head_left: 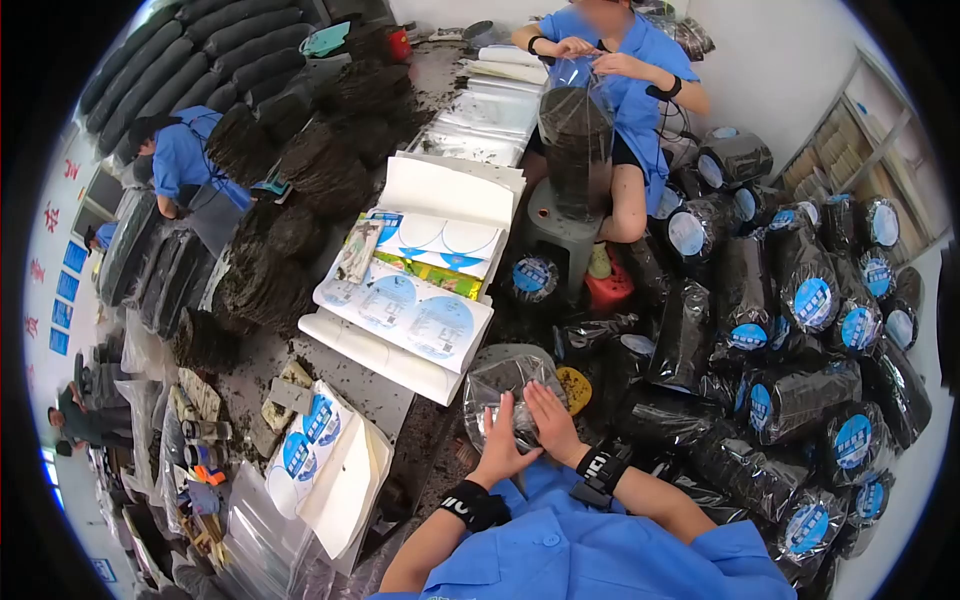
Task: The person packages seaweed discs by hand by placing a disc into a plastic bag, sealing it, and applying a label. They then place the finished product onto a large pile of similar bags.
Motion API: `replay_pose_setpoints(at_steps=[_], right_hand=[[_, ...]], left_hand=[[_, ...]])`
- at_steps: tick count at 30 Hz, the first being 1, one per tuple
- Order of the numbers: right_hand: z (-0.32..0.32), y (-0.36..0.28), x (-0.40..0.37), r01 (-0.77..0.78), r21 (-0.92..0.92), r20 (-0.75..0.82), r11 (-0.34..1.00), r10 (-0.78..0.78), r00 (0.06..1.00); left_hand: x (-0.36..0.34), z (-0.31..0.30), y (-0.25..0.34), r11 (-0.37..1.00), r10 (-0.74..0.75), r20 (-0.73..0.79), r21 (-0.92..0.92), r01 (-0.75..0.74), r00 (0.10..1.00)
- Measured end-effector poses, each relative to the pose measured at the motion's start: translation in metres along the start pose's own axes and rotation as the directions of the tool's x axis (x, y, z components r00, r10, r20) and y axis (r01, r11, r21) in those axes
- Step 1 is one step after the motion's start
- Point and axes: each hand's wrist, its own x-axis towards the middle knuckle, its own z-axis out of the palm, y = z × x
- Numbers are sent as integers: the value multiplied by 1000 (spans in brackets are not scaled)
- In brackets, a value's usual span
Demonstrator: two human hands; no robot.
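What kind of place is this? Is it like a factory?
Probably a packing workshop: dark wrapped packs with blue labels are piled on the right, printed sheets lie in stacks, and another person holds a clear bag.

Across from me, a person in a blue shirt (648, 105) sits beside a grey stool (560, 228), with a red container (608, 288) low down near it. A framed rack (865, 140) leans by the right-hand wall. Over on the left, long black rolls (215, 45) are piled high; below them another worker in blue (190, 160) bends forward. Red characters (51, 216) and blue notices (67, 285) mark the wall, and a small red cup (400, 44) stands at the table's far end.
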Motion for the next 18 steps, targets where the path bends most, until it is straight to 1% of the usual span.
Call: replay_pose_setpoints(at_steps=[1, 2, 3, 4, 5, 6, 7, 8, 9, 11, 12, 13, 15, 16, 17, 18], right_hand=[[1, -4, 2, 43, -51, 57, 998, -40, 998], [3, -8, 3, 52, -80, 81, 995, -46, 996], [7, -10, 4, 59, -76, 90, 995, -52, 995], [10, -11, 5, 60, -80, 93, 995, -53, 994], [11, -14, 6, 59, -85, 96, 995, -51, 994], [9, -14, 8, 64, -86, 105, 994, -55, 993], [4, -12, 10, 76, -51, 130, 996, -69, 989], [-3, -11, 12, 86, -17, 151, 996, -82, 985], [-17, -16, 13, 89, -22, 158, 996, -85, 984], [-48, -26, 7, 88, -43, 164, 995, -80, 983], [-47, -16, -1, 157, -78, 227, 985, -136, 964], [-47, -9, -9, 169, -81, 233, 982, -146, 961], [-52, -15, 3, 176, -107, 313, 979, -135, 940], [-55, -19, 16, 146, -102, 348, 984, -102, 932], [-56, -29, 34, 153, -97, 348, 983, -110, 931], [-53, -41, 56, 141, -27, 276, 990, -128, 952]], left_hand=[[-5, -6, 1, 931, -75, -107, -362, 31, 991], [-10, -11, 2, 735, -184, -181, -678, 13, 966], [-13, -16, 0, 732, -195, -185, -681, 17, 963], [-15, -21, -3, 970, -30, -74, -245, 11, 997], [-19, -24, -5, 967, 59, 111, 240, -85, 992], [-24, -24, -5, 938, 40, 105, 339, -74, 994], [-28, -22, -9, 940, 39, 100, 333, -70, 994], [-30, -20, -16, 925, 50, 100, 371, -84, 994], [-30, -20, -19, 908, 60, 99, 407, -95, 993], [-31, -19, -23, 918, 56, 96, 386, -89, 994], [-29, -20, -23, 923, 58, 98, 374, -91, 993], [-28, -20, -21, 925, 55, 86, 371, -83, 995], [-29, -21, -16, 938, 70, 117, 330, -105, 991], [-29, -23, -18, 928, 80, 131, 352, -121, 988], [-31, -24, -21, 927, 74, 126, 357, -115, 989], [-32, -25, -25, 926, 93, 131, 353, -134, 987]])
